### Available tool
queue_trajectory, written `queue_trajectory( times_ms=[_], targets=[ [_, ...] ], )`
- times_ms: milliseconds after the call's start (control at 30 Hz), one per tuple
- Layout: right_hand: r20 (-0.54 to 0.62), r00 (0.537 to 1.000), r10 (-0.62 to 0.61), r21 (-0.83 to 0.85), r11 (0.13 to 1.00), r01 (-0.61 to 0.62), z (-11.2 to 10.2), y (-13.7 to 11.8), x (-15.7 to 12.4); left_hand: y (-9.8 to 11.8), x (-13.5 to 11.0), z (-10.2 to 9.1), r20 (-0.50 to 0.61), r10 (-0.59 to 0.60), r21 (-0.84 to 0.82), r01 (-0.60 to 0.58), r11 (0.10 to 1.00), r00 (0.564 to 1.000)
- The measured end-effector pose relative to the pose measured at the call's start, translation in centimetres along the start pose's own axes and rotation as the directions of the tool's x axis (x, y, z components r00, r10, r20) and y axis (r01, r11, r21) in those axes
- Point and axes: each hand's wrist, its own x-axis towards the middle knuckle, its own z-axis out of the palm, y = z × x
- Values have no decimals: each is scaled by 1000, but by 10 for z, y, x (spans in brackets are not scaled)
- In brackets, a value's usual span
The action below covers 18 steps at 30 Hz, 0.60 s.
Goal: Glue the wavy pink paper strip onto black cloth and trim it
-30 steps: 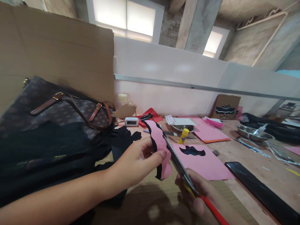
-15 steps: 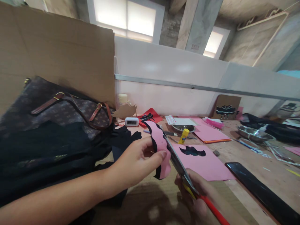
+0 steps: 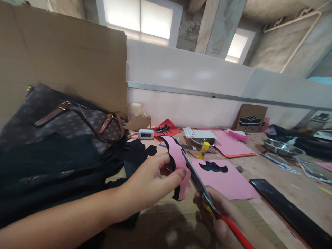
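My left hand (image 3: 158, 178) pinches a wavy-edged pink paper cutout (image 3: 178, 155) backed with black material, thumb on its pink face. The black shows as a border along its left side and lower tip. In my right hand (image 3: 215, 207) is a pair of scissors (image 3: 198, 183) with red and yellow handles, their blades pointing up and away along the cutout's right edge. Whether the blades are parted is hard to see. Behind the scissors lies a pink sheet (image 3: 233, 185) with a black curvy shape (image 3: 213, 167) on it.
A yellow glue stick (image 3: 203, 150) stands behind the pink sheet, near a metal bowl (image 3: 203, 141). A long black object (image 3: 287, 211) lies at right. Black fabric (image 3: 52, 173) and a brown handbag (image 3: 77, 117) fill the left. A white digital timer (image 3: 145, 134) sits at the back.
The cutout has tilted slightly, its lower end shifting a little right and down with my left thumb. The scissors stay in nearly the same place.
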Motion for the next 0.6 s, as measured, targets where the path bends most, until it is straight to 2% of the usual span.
queue_trajectory(
  times_ms=[167, 367, 600],
  targets=[
    [-83, 992, -93, -34, 995, 90, 5, 9, 3, -1, -1, -1, 0, -2, 7, 2, 1000, 1000],
    [-73, 991, -110, -54, 993, 106, 1, 7, 2, 0, 0, -3, -26, 30, 48, -29, 998, 999],
    [-57, 985, -161, 58, 985, 164, 0, 14, 5, -3, 1, -6, -11, 31, 79, -30, 996, 999]
  ],
)
